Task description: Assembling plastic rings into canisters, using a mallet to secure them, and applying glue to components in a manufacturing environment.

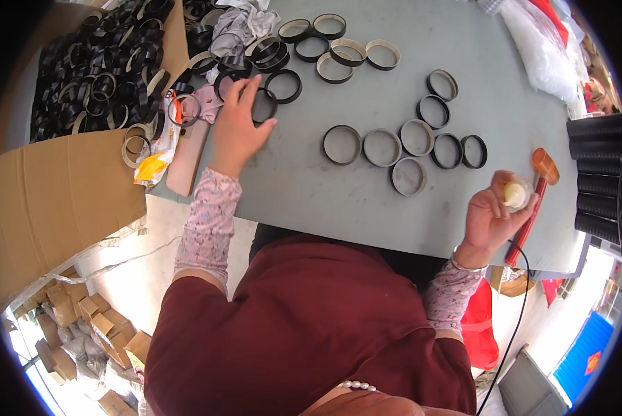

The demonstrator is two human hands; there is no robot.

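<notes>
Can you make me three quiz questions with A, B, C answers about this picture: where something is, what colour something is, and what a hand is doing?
1. Where is the big pile of black rings?
A. in the cardboard box on the left
B. on the floor
C. on the person's lap

2. What colour is the table?
A. yellow
B. grey
C. pink

3. What is the right hand doing?
A. lying flat and empty
B. holding a small pale round thing
C. gripping scissors

Answers:
1 A: the pile of rings fills the cardboard box.
2 B: the table is plain grey.
3 B: the right hand has its fingers curled around the small pale round thing.
</notes>
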